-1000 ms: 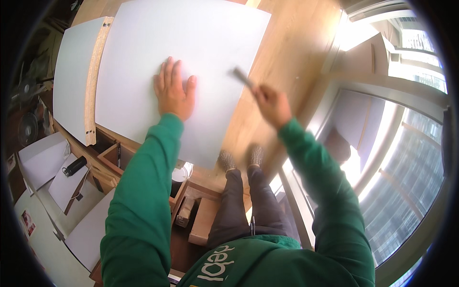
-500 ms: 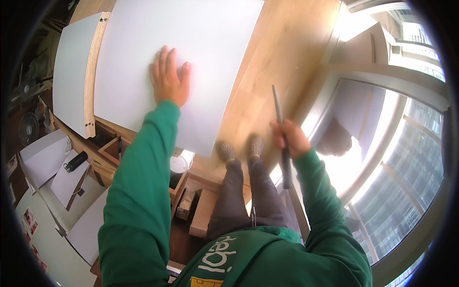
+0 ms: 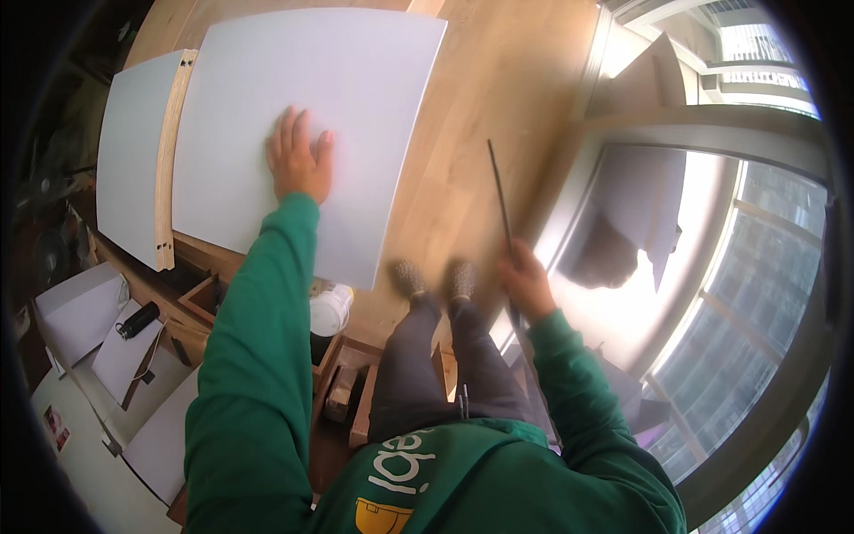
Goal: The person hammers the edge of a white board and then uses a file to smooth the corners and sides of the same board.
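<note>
A large white panel [image 3: 365, 80] lies in front of me, and my left hand [image 3: 298, 160] rests flat on its face with the fingers spread. To the left stands a second white panel [image 3: 129, 160], its bare chipboard edge [image 3: 173, 156] showing small dark holes. My right hand [image 3: 528, 287] is closed around a long, thin, dark file [image 3: 498, 187], held off to the right of the panel. The file points up and away from me over the wooden floor, nearly edge-on to the view. Its grip end is mostly hidden by my hand.
A white bucket [image 3: 331, 311] stands below the panel's near edge, beside open wooden compartments [image 3: 200, 298]. White boards [image 3: 80, 294] and a black bottle [image 3: 138, 320] lie at left. A bright window [image 3: 756, 258] with a wide sill runs along the right.
The file has turned from showing its flat side to nearly edge-on. My view has shifted, so both hands and the panels appear slightly left; my left hand still rests on the panel.
</note>
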